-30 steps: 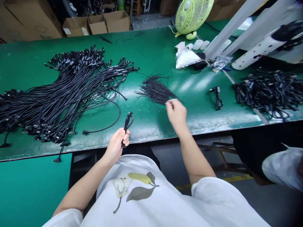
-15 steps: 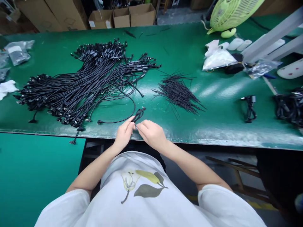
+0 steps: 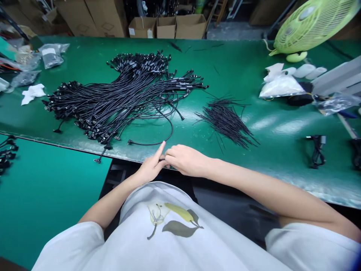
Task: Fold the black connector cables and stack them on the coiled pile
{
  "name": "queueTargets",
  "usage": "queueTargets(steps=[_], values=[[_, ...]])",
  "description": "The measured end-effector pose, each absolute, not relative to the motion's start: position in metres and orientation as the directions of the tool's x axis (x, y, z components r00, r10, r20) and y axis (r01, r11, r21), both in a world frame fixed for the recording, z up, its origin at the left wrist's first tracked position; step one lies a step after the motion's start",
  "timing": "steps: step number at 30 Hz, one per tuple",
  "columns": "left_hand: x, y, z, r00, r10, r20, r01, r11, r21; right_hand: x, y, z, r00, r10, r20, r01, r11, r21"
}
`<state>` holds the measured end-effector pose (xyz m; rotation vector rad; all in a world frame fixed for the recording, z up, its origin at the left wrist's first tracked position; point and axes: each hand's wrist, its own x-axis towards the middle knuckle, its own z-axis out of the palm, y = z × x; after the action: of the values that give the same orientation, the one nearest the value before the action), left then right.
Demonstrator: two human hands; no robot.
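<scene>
My left hand and my right hand meet at the front edge of the green bench. The left index finger points up, while its thumb and other fingers close against the right fingertips. A small dark part of a black cable shows between them; the hands hide the rest. My right fingers are bent and pinched together, and what they grip is hidden. Just beyond lies a loose black cable with a plug end. A large heap of black cables spreads behind to the left, and thin black wire ties lie to the right.
On the right are a bundled cable, a white-filled plastic bag and a green fan. Plastic bags and white tissue lie at left. Open cardboard boxes stand behind the bench.
The view has shifted left. My hands have come closer to the bench edge and my body, and the coiled cable seen above the fingers is now mostly hidden. My left index finger has straightened.
</scene>
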<state>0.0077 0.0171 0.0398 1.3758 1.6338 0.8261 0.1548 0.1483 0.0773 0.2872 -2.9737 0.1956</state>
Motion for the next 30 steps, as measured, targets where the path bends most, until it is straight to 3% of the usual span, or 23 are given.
queueTargets(steps=[3,11,13,18,22,26,30], values=[[0.007,0.007,0.042,0.021,0.987,-0.161,0.375,0.141,0.916,0.159,0.14,0.08,-0.988,-0.123,0.097,-0.144,0.956,-0.256],[0.015,0.001,0.036,0.014,0.951,-0.309,0.292,0.292,0.911,0.164,0.135,0.08,-0.973,-0.227,-0.052,-0.199,0.926,-0.32],[0.015,0.003,0.036,0.027,0.942,-0.335,0.249,0.318,0.915,0.165,0.132,0.081,-0.97,-0.233,-0.073,-0.208,0.946,-0.249],[0.012,0.007,0.035,0.088,0.934,-0.346,0.227,0.32,0.92,0.171,0.12,0.079,-0.933,-0.357,-0.04,-0.359,0.925,0.125],[0.014,0.008,0.03,0.12,0.927,-0.355,0.307,0.305,0.901,0.176,0.114,0.074,-0.896,-0.443,0.02,-0.422,0.867,0.266],[0.019,0.013,0.027,0.004,0.97,-0.243,0.278,0.233,0.932,0.17,0.124,0.065,-0.951,-0.308,0.014,-0.3,0.936,0.183],[0.019,0.035,0.025,-0.049,0.964,-0.261,-0.144,0.252,0.957,0.148,0.141,0.057,-0.998,-0.034,-0.054,-0.037,0.998,0.052]])
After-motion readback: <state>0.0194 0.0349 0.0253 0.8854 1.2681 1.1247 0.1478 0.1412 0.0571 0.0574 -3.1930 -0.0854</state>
